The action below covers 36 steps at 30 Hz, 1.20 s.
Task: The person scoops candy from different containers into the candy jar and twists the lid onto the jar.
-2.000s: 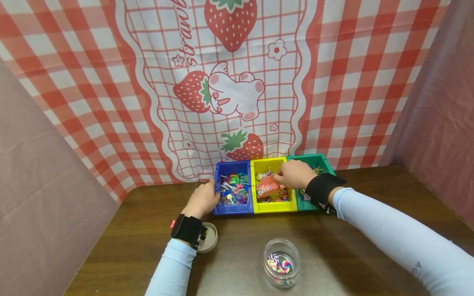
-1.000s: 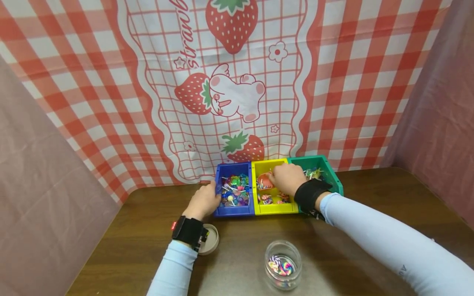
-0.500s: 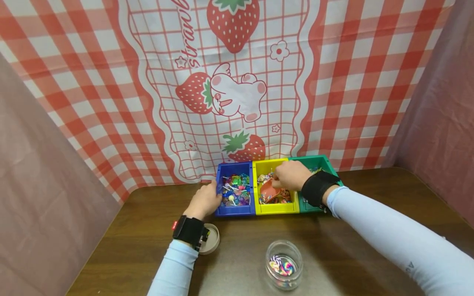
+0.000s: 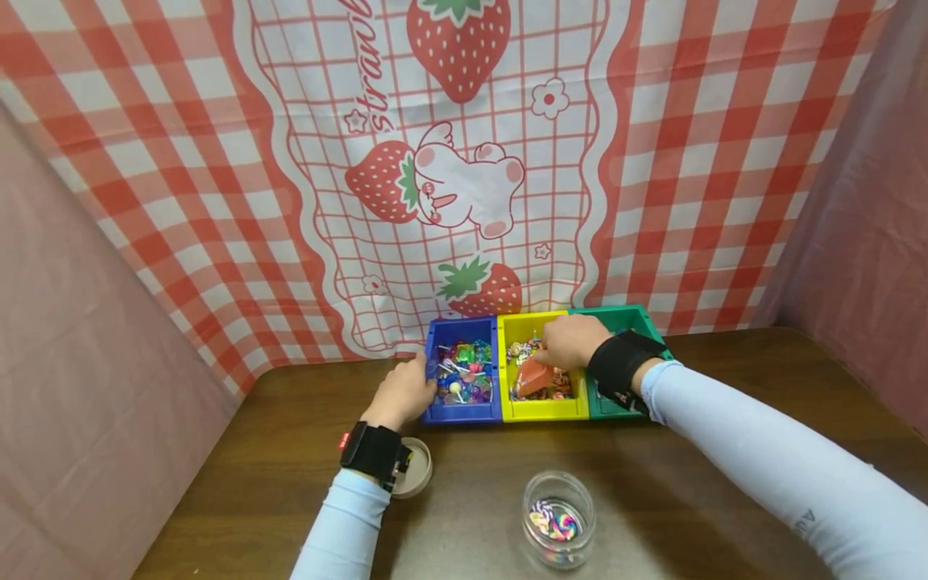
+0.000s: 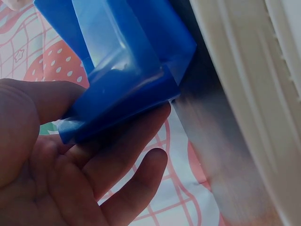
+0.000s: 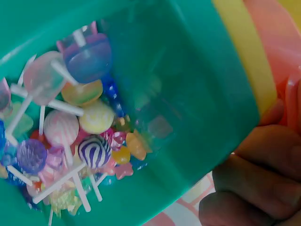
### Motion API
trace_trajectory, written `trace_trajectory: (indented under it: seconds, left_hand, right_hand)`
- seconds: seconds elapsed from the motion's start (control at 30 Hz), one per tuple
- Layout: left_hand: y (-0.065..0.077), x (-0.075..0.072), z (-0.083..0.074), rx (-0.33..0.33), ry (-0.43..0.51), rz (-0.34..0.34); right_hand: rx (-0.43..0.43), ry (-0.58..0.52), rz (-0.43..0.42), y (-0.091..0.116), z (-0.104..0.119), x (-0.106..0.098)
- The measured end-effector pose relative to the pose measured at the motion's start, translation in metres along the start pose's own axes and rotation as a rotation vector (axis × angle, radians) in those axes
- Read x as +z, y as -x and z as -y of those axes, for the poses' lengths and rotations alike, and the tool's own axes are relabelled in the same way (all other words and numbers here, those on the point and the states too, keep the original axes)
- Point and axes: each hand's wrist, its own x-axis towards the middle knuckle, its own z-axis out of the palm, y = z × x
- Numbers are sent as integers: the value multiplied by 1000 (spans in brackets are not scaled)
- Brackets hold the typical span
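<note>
My left hand (image 4: 399, 393) grips the left wall of the blue bin (image 4: 462, 415). In the left wrist view its thumb lies on one side of the blue wall (image 5: 124, 82), the fingers on the other. With my right hand (image 4: 574, 340) I hold a coral-orange scoop (image 4: 535, 377) by its handle, low inside the yellow bin (image 4: 547, 411). The scoop's bowl tilts down toward the small swirl candies there. In the right wrist view, curled fingers (image 6: 258, 179) are beside the coral scoop (image 6: 277, 42); the green bin's wall hides much of it.
The green bin (image 4: 612, 311), joined at the right, holds mixed candy charms (image 6: 61, 127). A clear jar (image 4: 558, 556) with several swirl candies stands nearer me. A pale round lid (image 4: 415, 487) lies by my left wrist. A strawberry-print cloth (image 4: 464, 185) hangs behind.
My right hand has moved the scoop toward the back of the yellow bin, then forward again, and its bowl now tips over. The left hand keeps its hold on the blue bin.
</note>
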Motion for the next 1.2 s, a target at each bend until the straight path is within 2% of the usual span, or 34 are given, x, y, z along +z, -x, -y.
trace_trajectory:
  seconds: [0.13, 0.27, 0.37, 0.53, 0.77, 1.2]
  left_hand:
    - [-1, 1, -1, -7, 7, 6]
    - [-1, 2, 0, -6, 9, 5]
    - [-1, 2, 1, 1, -3, -11]
    - [1, 2, 1, 10, -7, -18]
    - [0, 1, -2, 7, 5, -8]
    - [1, 2, -1, -4, 17, -7]
  right_hand:
    - [12, -14, 53, 4, 5, -3]
    - [7, -27, 60, 6, 10, -2]
    - [15, -37, 39, 8, 12, 0]
    - [7, -78, -46, 14, 7, 7]
    - [-71, -203, -180, 25, -11, 15]
    - [-15, -305, -169, 29, -27, 17]
